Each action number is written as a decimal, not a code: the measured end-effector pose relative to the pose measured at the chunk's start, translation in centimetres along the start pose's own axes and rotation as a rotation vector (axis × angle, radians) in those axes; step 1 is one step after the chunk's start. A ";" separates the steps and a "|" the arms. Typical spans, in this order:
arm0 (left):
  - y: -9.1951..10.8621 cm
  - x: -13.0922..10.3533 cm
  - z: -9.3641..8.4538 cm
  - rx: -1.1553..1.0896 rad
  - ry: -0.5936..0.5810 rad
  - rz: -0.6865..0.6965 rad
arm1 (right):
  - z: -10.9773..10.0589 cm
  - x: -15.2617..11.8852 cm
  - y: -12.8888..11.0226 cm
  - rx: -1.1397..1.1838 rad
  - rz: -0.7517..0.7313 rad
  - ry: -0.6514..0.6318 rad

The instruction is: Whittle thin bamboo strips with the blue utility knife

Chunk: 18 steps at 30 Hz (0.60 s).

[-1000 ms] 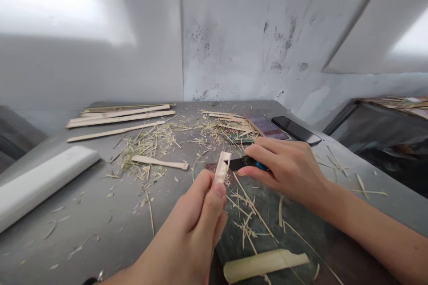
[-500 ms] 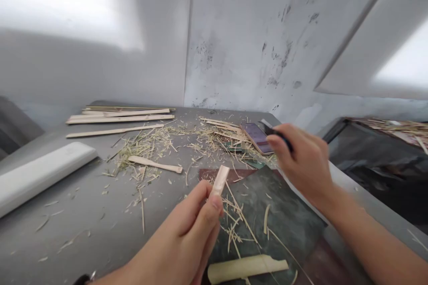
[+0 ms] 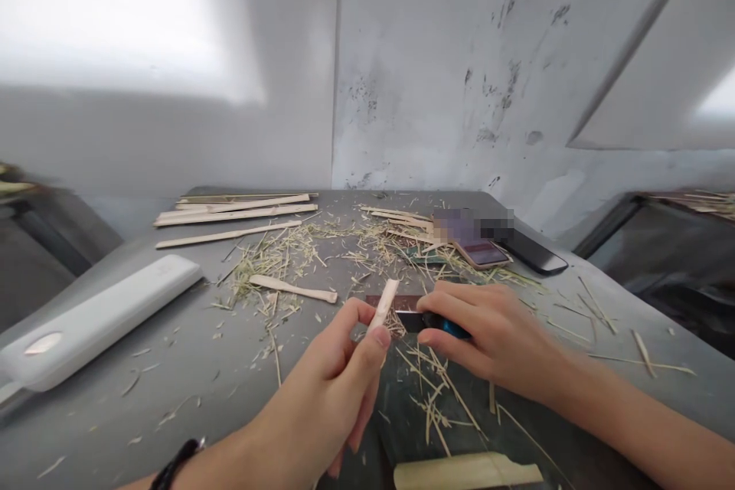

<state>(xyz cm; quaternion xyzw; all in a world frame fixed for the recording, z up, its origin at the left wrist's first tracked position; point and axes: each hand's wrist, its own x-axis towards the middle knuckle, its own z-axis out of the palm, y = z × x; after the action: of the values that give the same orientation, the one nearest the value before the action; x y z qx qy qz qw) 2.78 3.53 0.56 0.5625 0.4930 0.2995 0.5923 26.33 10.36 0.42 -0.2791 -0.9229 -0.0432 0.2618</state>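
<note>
My left hand point(image 3: 338, 375) pinches a short pale bamboo strip point(image 3: 386, 300) between thumb and fingers, its upper end sticking up. In my right hand point(image 3: 494, 329) is a utility knife point(image 3: 449, 325) with a black and blue handle. Its dark blade points left and lies close beside the strip; whether they touch I cannot tell. A carved bamboo piece point(image 3: 292, 289) with a narrowed middle rests on the table beyond my left hand. Below my hands, a wider greenish bamboo piece point(image 3: 465, 472) lies at the bottom edge on a dark sheet point(image 3: 402, 390) strewn with thin slivers.
Long bamboo strips point(image 3: 235, 216) lie at the back left, above a white elongated device point(image 3: 109, 314). Shavings point(image 3: 269, 256) cover mid-table. Back right are a phone point(image 3: 485, 253) and a black phone-like object point(image 3: 537, 251). A stained wall point(image 3: 425, 92) stands behind the table.
My right hand has brought the knife down and left, from above the phone to beside the bamboo strip. My left hand keeps its hold. The view has shifted, showing more of the right side.
</note>
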 end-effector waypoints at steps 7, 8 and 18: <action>0.3 0.0 0.0 -0.040 -0.027 0.064 | -0.1 -0.2 0.5 0.042 0.019 0.006; 0.2 0.1 0.0 -0.047 -0.027 0.080 | -0.2 -0.2 0.5 0.048 0.020 0.017; 0.0 0.1 0.0 0.013 -0.028 0.106 | -1.5 -0.2 1.5 -0.039 -0.012 0.185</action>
<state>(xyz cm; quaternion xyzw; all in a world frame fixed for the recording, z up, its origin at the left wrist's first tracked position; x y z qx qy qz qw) 2.79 3.63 0.54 0.5958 0.4560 0.3195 0.5789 27.98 11.13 1.49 -0.2735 -0.8953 -0.0882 0.3404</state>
